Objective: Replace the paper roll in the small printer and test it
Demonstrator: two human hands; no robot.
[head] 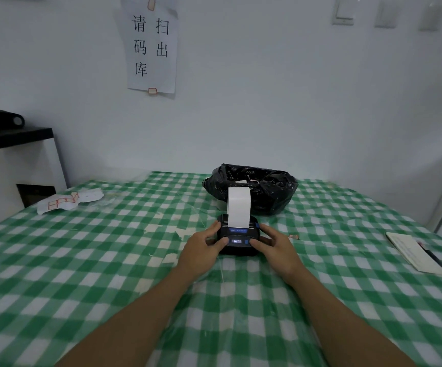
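I have the small black handheld printer (238,238) sitting on the green-and-white checked tabletop (82,260), near its middle and just in front of a crumpled black plastic bag (267,189). My left hand (201,246) cups the printer's left side, thumb resting on the front face beside the lit display; my right hand (274,243) cups the right side, thumb near the small blue button. Both hands are closed around the casing, holding it steady on the cloth.

A broad strip of white paper (238,206) stands up out of the slot and curls over at the top, so I judge the new roll is in, the lid is shut, and I am at the test feed.

The printer looks like a rigid plastic shell, light enough to skid on the slick cloth, so I would keep my grip on its two sides and press buttons with thumbs only. The paper is thin and floppy and will crease or tear easily; I would take it by its free edge and pull across the cutter, not upward.
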